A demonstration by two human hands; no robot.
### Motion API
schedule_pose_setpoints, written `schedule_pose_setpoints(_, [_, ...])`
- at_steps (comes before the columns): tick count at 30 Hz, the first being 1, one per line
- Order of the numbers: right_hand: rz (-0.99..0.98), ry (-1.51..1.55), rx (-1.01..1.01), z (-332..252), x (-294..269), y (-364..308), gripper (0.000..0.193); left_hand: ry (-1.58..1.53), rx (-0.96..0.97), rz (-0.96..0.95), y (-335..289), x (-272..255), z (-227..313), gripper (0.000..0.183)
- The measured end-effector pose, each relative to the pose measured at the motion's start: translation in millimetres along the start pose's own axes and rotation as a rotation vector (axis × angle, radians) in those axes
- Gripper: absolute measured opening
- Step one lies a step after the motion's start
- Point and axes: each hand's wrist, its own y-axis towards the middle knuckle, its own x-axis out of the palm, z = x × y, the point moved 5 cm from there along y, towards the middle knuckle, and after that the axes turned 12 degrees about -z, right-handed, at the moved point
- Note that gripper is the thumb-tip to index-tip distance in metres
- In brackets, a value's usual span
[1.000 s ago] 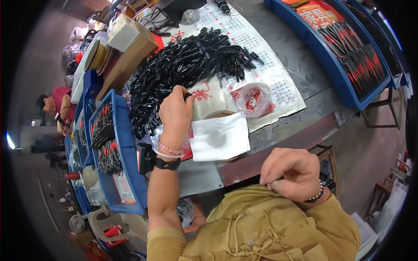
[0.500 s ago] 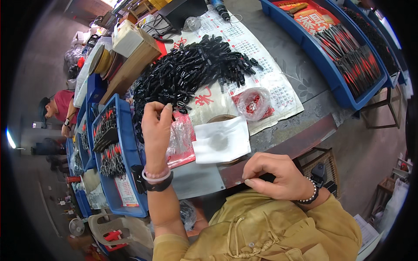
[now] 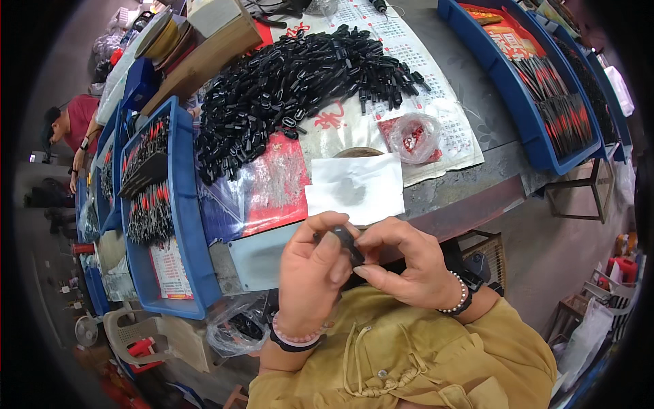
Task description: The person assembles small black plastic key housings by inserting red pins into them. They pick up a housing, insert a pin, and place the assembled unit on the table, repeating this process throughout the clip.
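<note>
In front of my chest, at the near edge of the table, both hands meet. My left hand (image 3: 310,266) is closed on a small black plastic piece (image 3: 348,245), held between thumb and fingers. My right hand (image 3: 415,262) pinches right beside that piece; anything between its fingertips is too small to make out. Just beyond the hands lies a folded white paper (image 3: 364,184) with a grey smudge. Farther back a large heap of similar black plastic pieces (image 3: 293,95) covers much of the table. A clear plastic bag (image 3: 426,129) with small red parts sits right of the paper.
Blue trays (image 3: 178,225) of black-and-red parts stand at the left, and another blue tray (image 3: 477,85) at the right. A wooden block (image 3: 204,54) sits back left. A plastic chair (image 3: 122,334) is low left. Another person (image 3: 78,123) works at far left.
My left hand has come back from the heap toward me with a black plastic piece. My right hand has moved left to meet it. The view has shifted a little.
</note>
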Motion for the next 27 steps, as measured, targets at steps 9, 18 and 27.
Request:
schedule_pose_setpoints(9, [0.115,0.113,0.010,5.5,-7.7,-0.4,0.017,0.420,0.073,0.048,-17.6,3.5,6.7,0.021])
schedule_pose_setpoints(18, [-0.300,-0.292,-0.065,-22.8,-17.5,1.4,0.013,0.604,-0.406,-0.185,-26.3,-4.3,-9.7,0.023])
schedule_pose_setpoints(27, [0.019,-0.768,0.167,4.3,-115.8,49.3,0.012,0.245,-0.489,-0.245,-35.5,-14.1,-22.9,0.021])
